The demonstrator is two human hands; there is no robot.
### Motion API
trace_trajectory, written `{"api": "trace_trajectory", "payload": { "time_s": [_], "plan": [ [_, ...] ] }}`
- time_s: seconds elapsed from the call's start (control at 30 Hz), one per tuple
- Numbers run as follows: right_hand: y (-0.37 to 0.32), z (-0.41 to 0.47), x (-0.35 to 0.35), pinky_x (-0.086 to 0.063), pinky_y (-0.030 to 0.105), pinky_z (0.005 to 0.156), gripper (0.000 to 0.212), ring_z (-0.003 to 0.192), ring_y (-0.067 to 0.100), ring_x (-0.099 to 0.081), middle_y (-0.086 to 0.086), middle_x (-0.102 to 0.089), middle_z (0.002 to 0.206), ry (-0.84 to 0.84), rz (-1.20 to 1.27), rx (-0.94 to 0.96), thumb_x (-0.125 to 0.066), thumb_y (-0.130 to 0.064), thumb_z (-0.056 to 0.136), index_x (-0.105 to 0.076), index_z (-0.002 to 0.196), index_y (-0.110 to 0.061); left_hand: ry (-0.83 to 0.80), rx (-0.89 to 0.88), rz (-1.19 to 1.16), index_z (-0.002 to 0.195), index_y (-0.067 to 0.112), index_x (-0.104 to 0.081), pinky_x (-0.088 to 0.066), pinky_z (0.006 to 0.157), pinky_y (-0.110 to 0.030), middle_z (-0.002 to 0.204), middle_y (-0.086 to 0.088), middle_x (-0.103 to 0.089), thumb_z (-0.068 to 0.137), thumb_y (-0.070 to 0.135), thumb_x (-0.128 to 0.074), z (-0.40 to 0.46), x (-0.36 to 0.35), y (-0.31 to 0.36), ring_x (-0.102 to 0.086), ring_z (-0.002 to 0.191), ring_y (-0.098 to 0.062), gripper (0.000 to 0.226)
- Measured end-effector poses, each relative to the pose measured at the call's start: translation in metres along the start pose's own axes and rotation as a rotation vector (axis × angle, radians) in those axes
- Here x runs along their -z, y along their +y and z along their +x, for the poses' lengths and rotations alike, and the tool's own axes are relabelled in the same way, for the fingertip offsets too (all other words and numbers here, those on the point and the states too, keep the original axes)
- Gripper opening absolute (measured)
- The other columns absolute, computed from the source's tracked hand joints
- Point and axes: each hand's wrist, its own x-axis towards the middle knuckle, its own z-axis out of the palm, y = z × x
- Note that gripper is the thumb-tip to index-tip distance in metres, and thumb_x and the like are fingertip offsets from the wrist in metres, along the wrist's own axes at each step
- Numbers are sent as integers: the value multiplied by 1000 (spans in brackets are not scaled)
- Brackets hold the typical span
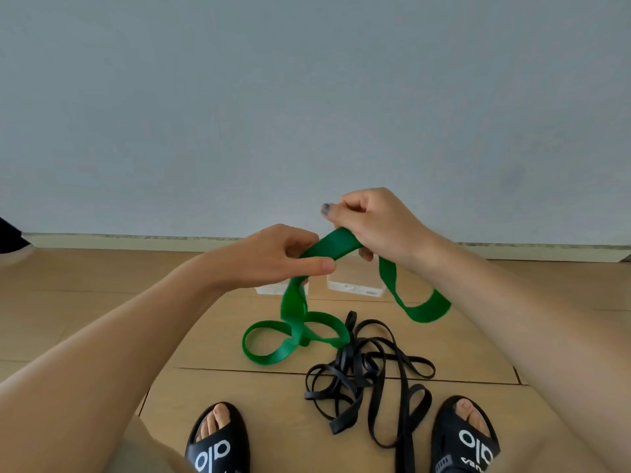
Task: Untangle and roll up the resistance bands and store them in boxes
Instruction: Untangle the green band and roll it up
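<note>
A wide green resistance band (296,319) is held up above the wooden floor between both hands. My left hand (273,256) pinches it at one point, and my right hand (372,223) grips it a little higher and to the right. One loop hangs down to the right of my right wrist; the remainder drops from my left hand and lies in curls on the floor. A thin black band (368,373) lies tangled on the floor between my feet. Two clear boxes (356,286) stand by the wall, partly hidden behind my hands and the green band.
A grey wall with a pale skirting board (136,241) closes off the far side. My feet in black slides (218,442) stand at the bottom, the right one touching the black band. A dark object (8,235) shows at the left edge.
</note>
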Motion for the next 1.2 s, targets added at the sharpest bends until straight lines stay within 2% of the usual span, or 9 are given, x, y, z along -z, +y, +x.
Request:
{"api": "trace_trajectory", "payload": {
  "time_s": [0.07, 0.2, 0.33, 0.43, 0.5, 0.6, 0.77, 0.97, 1.2],
  "plan": [
    [0, 1, 5, -41, 22, 46, 52, 47, 23, -47, 11, -46, 60, 39, -2, -7, -60, -38, 103, -57, 77, 7, 42, -15, 37, 76, 14, -60, -42, 64, -27, 62, 7, -62, 92, 52, -66, 2, -1, 3, -53, 55, -6, 42],
    [-2, 2, 20, -36, 15, 42, 45, 44, 20, -45, 2, -44, 50, 132, -65, -33, -61, -37, 103, -60, 70, -7, 171, -61, 25, 77, 16, -58, -41, 54, -17, 56, 9, -56, 95, 46, -66, 1, 2, 7, -51, 50, -4, 36],
    [5, 1, 20, -40, 17, 45, 46, 41, 11, -48, -2, -48, 50, 145, -145, -76, -58, -39, 104, -60, 68, -11, 128, -28, 170, 83, 17, -54, -32, 53, -19, 65, 9, -46, 86, 53, -74, -1, -1, 2, -40, 52, -5, 42],
    [7, -5, 4, -49, 35, 67, 57, 58, 12, -59, 2, -66, 67, -23, -234, -128, -43, -52, 107, -65, 83, -5, 220, -48, 231, 78, 18, -53, -34, 52, -19, 66, 7, -49, 89, 47, -73, 0, -2, 2, -42, 51, -4, 37],
    [0, -9, -9, -48, 36, 82, 63, 81, 15, -67, 2, -74, 85, -74, -156, -147, -32, -56, 108, -71, 96, -8, 259, -91, 191, 79, 21, -56, -37, 54, -17, 66, 10, -53, 89, 43, -74, 0, -2, 7, -47, 53, -2, 30],
    [-8, -9, -28, -43, 28, 69, 61, 71, 10, -60, 5, -67, 77, -21, -131, -33, -37, -57, 107, -67, 86, -9, 273, -116, 129, 83, 25, -66, -38, 53, -14, 63, 13, -57, 85, 36, -77, -1, -6, 15, -50, 54, -1, 15],
    [-10, -6, -32, -29, 23, 50, 65, 50, 13, -37, 5, -43, 55, 53, -215, 45, -48, -54, 104, -54, 69, 0, 313, -86, 94, 67, 23, -53, -33, 48, -16, 51, 14, -43, 78, 27, -83, -3, -5, 15, -40, 47, -3, 33],
    [-16, -2, 4, -24, 22, 49, 61, 44, 9, -26, -10, -25, 46, 164, -176, 60, -61, -38, 101, -31, 53, -18, 267, -78, 206, 72, 23, -41, -29, 56, -27, 63, 7, -40, 88, 23, -71, 0, 4, -1, -36, 51, -7, 35],
    [-5, 2, 32, -24, 23, 49, 60, 43, 8, -26, -11, -24, 45, 260, -210, -12, -63, -38, 99, -32, 51, -18, 299, -34, 169, 76, 20, -45, -30, 55, -26, 66, 4, -42, 98, 37, -61, 4, 3, 2, -37, 56, -12, 32]
  ]
}}
